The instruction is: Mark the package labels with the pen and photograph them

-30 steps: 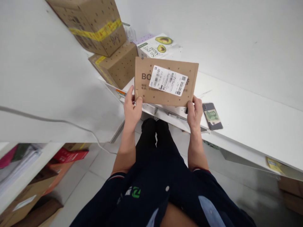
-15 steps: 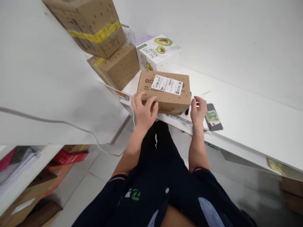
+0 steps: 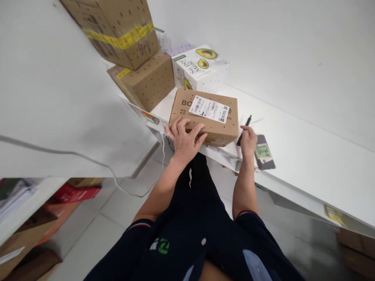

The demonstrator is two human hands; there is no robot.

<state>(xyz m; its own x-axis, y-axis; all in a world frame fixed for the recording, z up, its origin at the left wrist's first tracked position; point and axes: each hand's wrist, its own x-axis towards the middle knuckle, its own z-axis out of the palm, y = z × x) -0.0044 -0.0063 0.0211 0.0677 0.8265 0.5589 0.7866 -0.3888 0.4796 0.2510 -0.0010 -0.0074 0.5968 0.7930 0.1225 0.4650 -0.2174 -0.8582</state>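
Observation:
A brown cardboard box (image 3: pixel 216 127) with a white shipping label (image 3: pixel 210 109) on top lies by the front edge of the white desk. My left hand (image 3: pixel 186 138) rests on its near left edge, fingers bent but apart, the fingertips on the top face. Just right of the box, my right hand (image 3: pixel 249 141) has its fingers closed on a black marker (image 3: pixel 247 120), which slants up between hand and box. Right of that hand lies a dark phone (image 3: pixel 266 162) with a green banknote (image 3: pixel 263 150) on it.
Behind the box stands a white carton (image 3: pixel 212 72) with avocado pictures. Two stacked brown cartons (image 3: pixel 152 80) with yellow tape are at the back left. A white cable (image 3: pixel 88 156) hangs across the left. The desk (image 3: pixel 316 164) stretches right along the wall.
My left hand has come down further onto the box. The marker, mostly hidden before, now shows in my right hand, whose fingers have closed on it.

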